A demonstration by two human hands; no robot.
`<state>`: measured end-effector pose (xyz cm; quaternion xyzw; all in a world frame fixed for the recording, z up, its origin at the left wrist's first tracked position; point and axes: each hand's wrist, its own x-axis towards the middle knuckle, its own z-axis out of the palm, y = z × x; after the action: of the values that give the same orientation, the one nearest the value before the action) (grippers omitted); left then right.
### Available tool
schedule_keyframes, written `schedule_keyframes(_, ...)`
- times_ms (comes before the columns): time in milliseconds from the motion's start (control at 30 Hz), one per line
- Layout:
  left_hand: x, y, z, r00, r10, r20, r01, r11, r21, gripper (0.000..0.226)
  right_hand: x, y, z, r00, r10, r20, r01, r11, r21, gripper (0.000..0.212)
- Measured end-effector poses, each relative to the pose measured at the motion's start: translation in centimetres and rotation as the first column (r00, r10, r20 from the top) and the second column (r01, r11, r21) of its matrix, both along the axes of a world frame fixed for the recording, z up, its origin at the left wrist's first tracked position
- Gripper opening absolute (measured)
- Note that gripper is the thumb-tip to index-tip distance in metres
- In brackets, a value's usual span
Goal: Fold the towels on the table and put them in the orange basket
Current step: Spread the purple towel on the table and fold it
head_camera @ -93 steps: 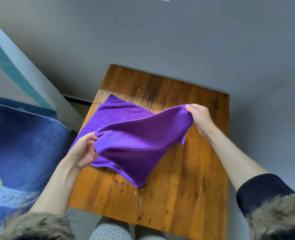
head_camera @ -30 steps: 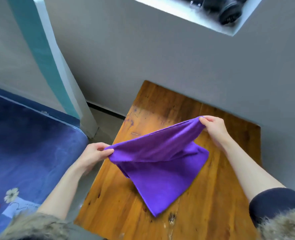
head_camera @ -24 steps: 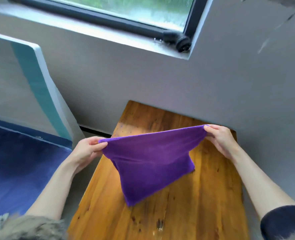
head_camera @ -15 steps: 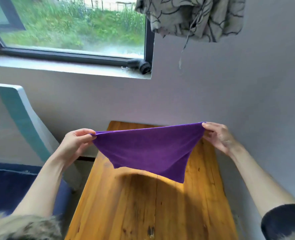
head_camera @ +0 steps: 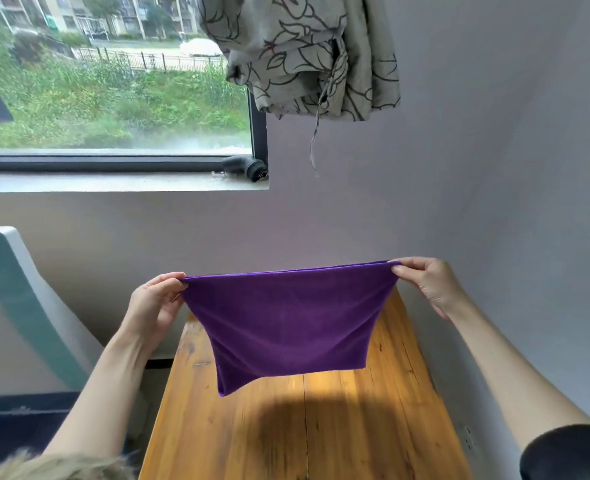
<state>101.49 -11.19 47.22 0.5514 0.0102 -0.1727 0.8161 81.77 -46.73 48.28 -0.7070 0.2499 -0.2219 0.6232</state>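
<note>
Towel (head_camera: 286, 320) up in the air, clear above the table (head_camera: 321, 431), strung between two hands: left hand (head_camera: 155, 306) at its nine o'clock corner, right hand (head_camera: 425, 285) at its three o'clock corner. Table runs toward twelve o'clock, up to the wall (head_camera: 459, 209). Window (head_camera: 113, 81) off at eleven o'clock, a small object (head_camera: 248, 166) on its sill. Curtain (head_camera: 307, 53) bunched at twelve o'clock, high above the towel. Panel (head_camera: 20, 306) leans at nine o'clock, left of the table.

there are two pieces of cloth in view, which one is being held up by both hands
The plain purple towel, pinched at its top corners by the left hand and right hand. The grey leaf-patterned curtain hangs untouched beside the window.
</note>
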Motion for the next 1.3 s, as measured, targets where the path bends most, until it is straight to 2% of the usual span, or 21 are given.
schedule_keyframes(67, 0.2, 0.0, 0.0, 1.0, 0.013, -0.007, -0.013, 1.0, 0.027, 0.027, 0.2, 0.3, -0.1, 0.999, -0.039, 0.007, 0.039, 0.999, -0.004, 0.022)
schedule_keyframes(200, 1.0, 0.4, 0.0, 0.999, -0.047, 0.009, 0.045, 0.989, 0.14, 0.027, 0.5, 1.0, 0.2, 0.994, -0.07, 0.081, 0.056, 0.985, 0.165, 0.021)
schedule_keyframes(433, 1.6, 1.1, 0.4, 0.962, -0.214, 0.168, 0.146, 0.926, 0.348, 0.03, 1.3, 1.1, 1.4, 0.983, -0.096, 0.157, 0.04, 0.943, 0.331, 0.028)
schedule_keyframes(533, 1.9, 1.0, 0.5, 0.921, -0.301, 0.247, 0.129, 0.834, 0.537, 0.039, 1.4, 0.6, 1.6, 0.99, -0.02, 0.141, -0.03, 0.938, 0.346, 0.034)
schedule_keyframes(600, 2.1, 0.7, 0.4, 0.862, -0.406, 0.302, 0.065, 0.681, 0.729, 0.042, 1.6, 0.5, 1.5, 0.998, 0.063, 0.019, -0.065, 0.968, 0.243, 0.036)
schedule_keyframes(667, 2.3, 0.3, 0.3, 0.819, -0.505, 0.274, 0.031, 0.516, 0.856, 0.042, 1.9, 0.5, 1.1, 0.979, 0.085, -0.183, -0.091, 0.995, -0.027, 0.035)
schedule_keyframes(733, 2.4, 0.1, 0.1, 0.798, -0.566, 0.206, 0.037, 0.387, 0.921, 0.043, 2.1, 0.7, 0.7, 0.945, 0.053, -0.322, -0.145, 0.952, -0.27, 0.03)
schedule_keyframes(800, 2.7, 0.3, -0.4, 0.769, -0.621, 0.15, 0.063, 0.307, 0.95, 0.045, 2.1, 0.9, 0.4, 0.926, 0.023, -0.377, -0.171, 0.915, -0.365, 0.022)
schedule_keyframes(900, 3.2, 1.2, -1.3, 0.725, -0.674, 0.142, 0.06, 0.267, 0.962, 0.044, 1.9, 1.2, 0.2, 0.928, 0.023, -0.372, -0.163, 0.922, -0.35, 0.014)
schedule_keyframes(967, 3.4, 1.7, -1.8, 0.71, -0.682, 0.176, 0.046, 0.295, 0.954, 0.04, 1.8, 1.4, 0.0, 0.952, 0.059, -0.299, -0.125, 0.97, -0.206, 0.014)
schedule_keyframes(1000, 3.4, 1.8, -2.0, 0.715, -0.67, 0.198, 0.06, 0.341, 0.938, 0.037, 1.7, 1.6, 0.0, 0.97, 0.076, -0.231, -0.097, 0.992, -0.08, 0.015)
schedule_keyframes(1067, 3.2, 1.7, -2.3, 0.768, -0.604, 0.213, 0.148, 0.491, 0.859, 0.029, 1.5, 1.8, 0.0, 0.994, 0.096, -0.057, -0.081, 0.971, 0.223, 0.017)
schedule_keyframes(1133, 2.9, 1.4, -2.8, 0.838, -0.515, 0.18, 0.262, 0.67, 0.694, 0.017, 1.6, 1.8, 0.0, 0.993, 0.1, 0.068, -0.12, 0.892, 0.436, 0.018)
schedule_keyframes(1200, 2.8, 1.1, -3.1, 0.879, -0.465, 0.103, 0.356, 0.785, 0.507, 0.009, 1.6, 1.8, -0.1, 0.988, 0.111, 0.11, -0.152, 0.837, 0.526, 0.017)
schedule_keyframes(1300, 3.2, 1.1, -3.7, 0.886, -0.464, -0.016, 0.443, 0.835, 0.325, 0.015, 1.8, 1.4, -0.9, 0.991, 0.109, 0.076, -0.133, 0.835, 0.534, 0.012)
